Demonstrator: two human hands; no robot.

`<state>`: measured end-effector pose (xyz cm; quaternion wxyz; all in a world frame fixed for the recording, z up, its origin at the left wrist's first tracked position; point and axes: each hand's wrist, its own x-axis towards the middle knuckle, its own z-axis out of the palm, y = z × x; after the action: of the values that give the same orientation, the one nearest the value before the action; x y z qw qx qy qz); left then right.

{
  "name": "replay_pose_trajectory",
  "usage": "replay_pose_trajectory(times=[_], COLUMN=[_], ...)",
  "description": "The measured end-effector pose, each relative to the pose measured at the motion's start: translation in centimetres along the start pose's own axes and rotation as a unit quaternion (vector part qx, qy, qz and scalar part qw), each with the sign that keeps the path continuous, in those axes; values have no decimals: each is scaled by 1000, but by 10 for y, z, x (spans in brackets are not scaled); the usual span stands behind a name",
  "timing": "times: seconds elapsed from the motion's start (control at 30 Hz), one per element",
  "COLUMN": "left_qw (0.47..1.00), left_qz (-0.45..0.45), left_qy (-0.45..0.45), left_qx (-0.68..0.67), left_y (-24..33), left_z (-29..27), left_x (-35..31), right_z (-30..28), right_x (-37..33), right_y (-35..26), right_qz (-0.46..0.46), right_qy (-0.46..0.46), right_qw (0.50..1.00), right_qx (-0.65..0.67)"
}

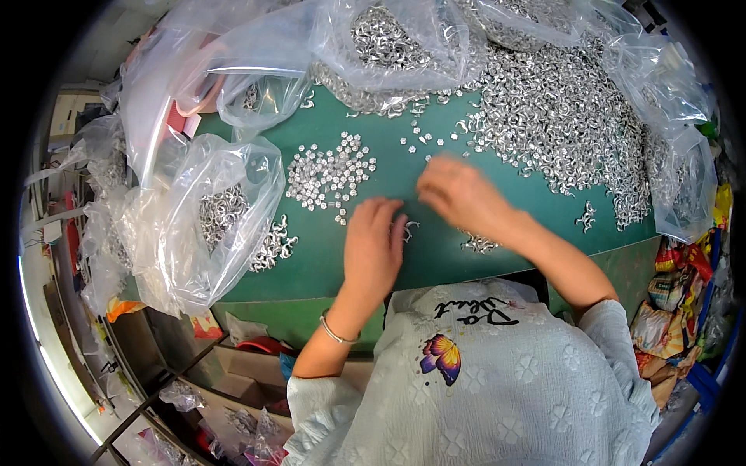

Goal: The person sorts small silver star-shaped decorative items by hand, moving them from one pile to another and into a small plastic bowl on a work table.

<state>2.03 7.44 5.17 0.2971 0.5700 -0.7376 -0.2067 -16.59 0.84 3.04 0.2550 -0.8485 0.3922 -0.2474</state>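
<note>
My left hand (374,241) rests low over the green tabletop, fingers curled and thumb drawn in. Small curved silver metal pieces (410,228) show right beside its thumb; what lies between the fingers is hidden. Motion blurs my right hand (464,194), whose bent fingers point left over the table, so its grip cannot be made out. Just beyond it are a few loose small silver pieces (420,140). To the left of them spreads a group of small flower-shaped silver pieces (330,172). Below my right wrist sits a little cluster of silver pieces (478,243).
A large heap of curved silver pieces (559,109) covers the back right. Clear plastic bags (388,46) of similar parts line the back, and another open bag (225,210) stands left, with pieces (273,247) spilled beside it. Colourful packages (668,303) lie off the table's right side.
</note>
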Motion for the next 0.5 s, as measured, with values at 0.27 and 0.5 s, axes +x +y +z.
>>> replay_pose_trajectory(times=[0.27,0.5], left_qw=[995,997], left_qz=[34,7], left_qy=[-33,-14], left_qx=[92,75], left_y=[3,8], left_z=[23,20], left_x=[-25,-28], right_z=[1,-66], right_x=[39,11], right_y=[27,15], right_qz=[5,42], right_qy=[75,-40], right_qw=[979,997], right_qx=[-188,58])
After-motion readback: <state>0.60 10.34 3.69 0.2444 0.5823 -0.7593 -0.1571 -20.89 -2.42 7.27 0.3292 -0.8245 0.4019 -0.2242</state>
